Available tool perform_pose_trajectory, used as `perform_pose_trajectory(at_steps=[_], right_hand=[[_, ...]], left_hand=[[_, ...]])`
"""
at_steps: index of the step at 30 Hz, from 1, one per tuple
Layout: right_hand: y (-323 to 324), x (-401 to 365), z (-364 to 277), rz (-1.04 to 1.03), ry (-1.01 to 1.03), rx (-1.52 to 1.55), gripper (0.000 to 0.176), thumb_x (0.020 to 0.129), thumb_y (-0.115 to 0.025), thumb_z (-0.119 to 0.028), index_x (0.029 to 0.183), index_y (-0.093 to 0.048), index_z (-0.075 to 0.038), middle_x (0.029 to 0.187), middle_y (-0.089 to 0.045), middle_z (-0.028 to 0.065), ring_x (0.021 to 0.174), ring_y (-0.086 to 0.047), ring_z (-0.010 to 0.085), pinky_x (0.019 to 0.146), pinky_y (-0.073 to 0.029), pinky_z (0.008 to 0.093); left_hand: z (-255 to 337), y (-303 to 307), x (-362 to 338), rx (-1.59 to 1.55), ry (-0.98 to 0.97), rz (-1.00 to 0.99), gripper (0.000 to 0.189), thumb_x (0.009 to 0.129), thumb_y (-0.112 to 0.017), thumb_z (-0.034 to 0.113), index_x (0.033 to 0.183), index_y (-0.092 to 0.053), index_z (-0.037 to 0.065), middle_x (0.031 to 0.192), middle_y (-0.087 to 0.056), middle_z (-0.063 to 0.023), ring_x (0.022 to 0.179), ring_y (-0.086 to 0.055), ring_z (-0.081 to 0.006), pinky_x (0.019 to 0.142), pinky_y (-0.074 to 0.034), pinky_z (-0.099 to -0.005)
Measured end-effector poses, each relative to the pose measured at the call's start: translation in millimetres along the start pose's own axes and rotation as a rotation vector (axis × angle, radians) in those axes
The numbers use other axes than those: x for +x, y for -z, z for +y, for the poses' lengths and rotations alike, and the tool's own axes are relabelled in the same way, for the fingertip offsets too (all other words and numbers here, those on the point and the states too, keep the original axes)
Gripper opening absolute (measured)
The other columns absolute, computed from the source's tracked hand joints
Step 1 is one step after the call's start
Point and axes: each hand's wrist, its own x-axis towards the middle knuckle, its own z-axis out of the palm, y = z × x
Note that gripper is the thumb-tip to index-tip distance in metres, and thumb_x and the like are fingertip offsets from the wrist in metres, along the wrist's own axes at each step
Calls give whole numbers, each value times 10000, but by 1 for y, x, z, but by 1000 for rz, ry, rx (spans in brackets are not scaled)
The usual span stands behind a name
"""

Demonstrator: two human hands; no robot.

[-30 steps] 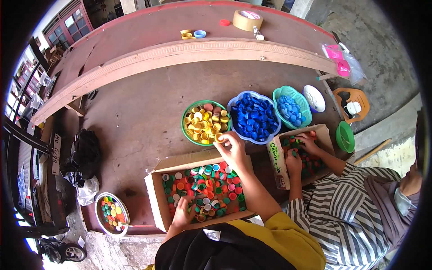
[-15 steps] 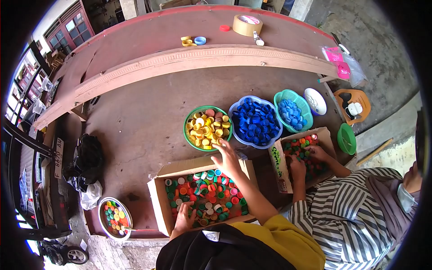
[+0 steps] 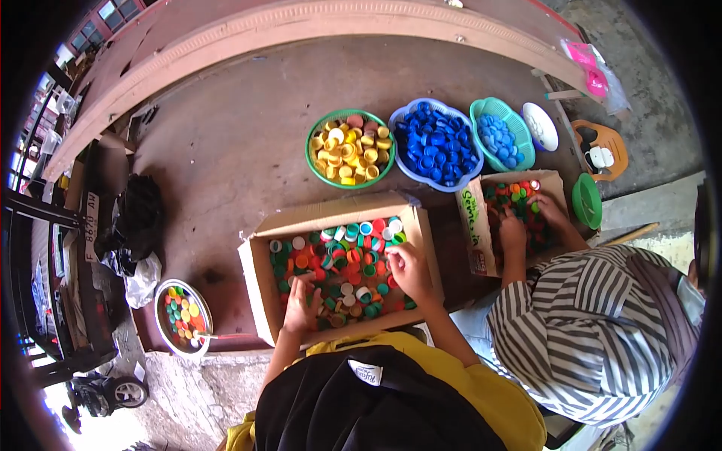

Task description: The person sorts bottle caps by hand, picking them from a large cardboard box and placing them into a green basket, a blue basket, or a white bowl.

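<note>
A cardboard box (image 3: 259,297) in front of me holds many loose plastic bottle caps (image 3: 347,263), mostly red, green, orange and white. Over the caps at the box's left side is my left hand (image 3: 301,307), its fingers stretched and slightly apart, with no cap visibly held. My right hand (image 3: 410,272) hovers at the right side of the same box. Its fingers are bent together, and whatever is between the tips is too small to make out. Beyond the box stands a green basket (image 3: 310,161) of yellow caps.
Beside it stand a blue basket (image 3: 397,161) of dark blue caps, a teal basket (image 3: 481,113) of light blue caps and a white bowl (image 3: 553,124). At right, another person's hands (image 3: 515,233) work in a smaller box (image 3: 474,225). A metal bowl (image 3: 160,325) of caps sits front left.
My right hand has come back from the yellow-cap basket to the box, its spread fingers now bent. My left hand stays over the caps. The view has tilted down.
</note>
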Motion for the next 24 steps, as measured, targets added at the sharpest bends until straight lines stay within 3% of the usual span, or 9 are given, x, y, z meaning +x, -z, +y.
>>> perform_pose_trajectory(at_steps=[4,5,8,12,13,16,19,22,24], right_hand=[[-1,-14,10,-10,-52,28,165,755,-598,10,912,-576,-34,786,-574,102,603,-556,236,552,-456,320],[0,-17,15,-39,23,-92,208,719,-602,18,919,-577,-34,793,-584,99,662,-573,254,613,-465,348],[-8,-35,39,-171,40,-135,240,703,-600,57,936,-580,2,803,-605,122,706,-610,217,618,-489,303],[-9,-43,31,-373,-55,-173,238,677,-567,81,900,-573,0,800,-606,131,731,-614,233,659,-490,317],[-11,-46,33,-455,-163,-185,224,682,-539,50,873,-581,-60,866,-595,111,808,-591,277,676,-469,370],[-12,-50,28,-640,-33,-392,257,670,-539,45,903,-589,-53,881,-579,130,830,-585,302,683,-480,404],[-26,-52,39,-652,78,-427,216,695,-540,7,886,-589,-82,918,-584,102,873,-584,297,699,-478,422],[-32,-48,39,-607,-46,-412,201,700,-565,-36,892,-597,-86,974,-591,108,905,-583,294,717,-489,416],[-40,-47,41,-601,-2,-420,194,678,-610,-86,872,-609,-85,967,-599,114,901,-590,292,716,-496,412]], left_hand=[[-2,-2,-1,-10,0,56,378,752,-577,-66,1108,-487,26,962,-516,-109,763,-532,-203,659,-437,-304],[-1,-1,-1,-19,8,61,377,756,-576,-62,1111,-486,28,969,-516,-107,764,-535,-200,657,-436,-301],[-5,0,-4,-8,0,56,380,772,-574,-42,1132,-478,31,988,-519,-104,767,-542,-186,656,-437,-293],[-6,-2,-4,-43,36,54,385,765,-577,-45,1131,-482,27,972,-526,-109,771,-535,-193,678,-441,-301],[-7,-1,-4,-44,41,40,390,758,-577,-51,1128,-481,25,964,-527,-112,771,-526,-207,696,-443,-311],[-10,-2,-6,-38,40,1,385,750,-586,-50,1116,-487,18,953,-537,-109,766,-518,-217,723,-451,-321],[-8,-4,-6,-26,12,-27,387,749,-594,-44,1115,-487,20,957,-538,-108,766,-525,-215,724,-457,-324],[-7,-3,-6,1,-15,-29,387,749,-598,-41,1114,-488,24,961,-540,-108,769,-539,-216,715,-462,-325],[-8,-4,-5,18,-27,-29,383,750,-598,-40,1111,-489,27,964,-542,-108,769,-548,-217,707,-464,-323]])
